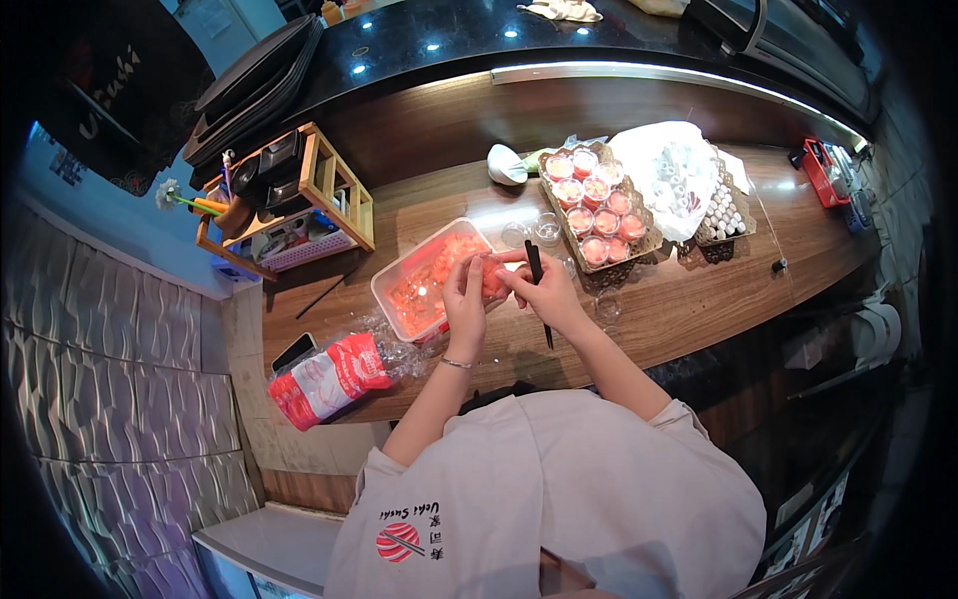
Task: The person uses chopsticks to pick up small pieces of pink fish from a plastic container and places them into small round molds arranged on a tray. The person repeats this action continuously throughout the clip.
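In front of me, my left hand [465,304] is closed around a small cup of orange-pink food [492,279]. My right hand [548,291] grips black chopsticks [534,262], while its fingertips also touch the cup's side. Partly under my left hand is a white rectangular tub [387,301] with loose orange-pink pieces [424,290]. Clear round lids or cups [546,228] lie on the table beyond my hands, and another clear one [608,305] is by my right wrist. Filled, covered cups [595,188] stand in a cardboard tray [639,246] to the right.
A red-and-white plastic bag [334,379] and a phone [293,351] lie at the left, below a thin dark stick [324,296]. A wooden shelf [344,200] stands behind. Farther right are a white plastic bag [664,165], a tray of small white pieces [724,215] and a red basket [820,172].
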Demonstrator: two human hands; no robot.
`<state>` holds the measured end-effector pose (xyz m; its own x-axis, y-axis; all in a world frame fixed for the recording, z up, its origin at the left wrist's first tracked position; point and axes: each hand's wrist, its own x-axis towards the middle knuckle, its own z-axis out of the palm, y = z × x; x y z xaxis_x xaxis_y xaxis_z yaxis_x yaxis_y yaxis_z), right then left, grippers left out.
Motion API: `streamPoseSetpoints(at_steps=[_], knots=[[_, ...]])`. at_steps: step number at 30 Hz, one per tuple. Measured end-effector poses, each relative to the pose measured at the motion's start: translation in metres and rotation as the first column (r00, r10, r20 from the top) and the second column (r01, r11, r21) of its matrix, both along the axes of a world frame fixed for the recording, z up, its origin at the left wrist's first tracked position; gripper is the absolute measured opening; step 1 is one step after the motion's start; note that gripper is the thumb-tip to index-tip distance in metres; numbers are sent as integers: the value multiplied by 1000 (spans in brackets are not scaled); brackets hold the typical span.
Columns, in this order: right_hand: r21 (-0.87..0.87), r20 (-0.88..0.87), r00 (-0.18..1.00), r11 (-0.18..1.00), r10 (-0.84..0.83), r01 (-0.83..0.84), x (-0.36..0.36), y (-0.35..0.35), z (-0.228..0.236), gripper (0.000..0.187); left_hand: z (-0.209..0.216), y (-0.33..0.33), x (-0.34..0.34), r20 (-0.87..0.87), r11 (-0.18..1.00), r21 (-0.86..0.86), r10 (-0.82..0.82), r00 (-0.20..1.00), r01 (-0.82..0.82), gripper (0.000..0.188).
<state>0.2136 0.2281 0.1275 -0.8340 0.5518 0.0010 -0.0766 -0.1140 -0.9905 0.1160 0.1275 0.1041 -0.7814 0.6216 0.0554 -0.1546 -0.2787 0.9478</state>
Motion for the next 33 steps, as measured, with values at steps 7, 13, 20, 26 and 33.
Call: streamPoseSetpoints(at_steps=[7,13,20,26,33], knots=[[-56,-30,1000,998,-2,0,1,3,6,23,6,8,-1,-28,999,36,-1,1000,2,23],[-63,-4,1000,998,30,-31,4,7,0,22,-4,10,-1,-18,998,64,4,1000,-3,21],[-49,52,998,998,-37,40,0,8,-14,18,-25,11,-7,35,996,-24,-83,996,84,20],[52,181,983,998,-34,25,4,10,-28,21,-55,7,-3,-88,992,-117,-56,995,46,30],[247,332,943,966,-11,-76,16,20,-32,27,-81,9,-11,-108,966,-191,-196,975,173,30]])
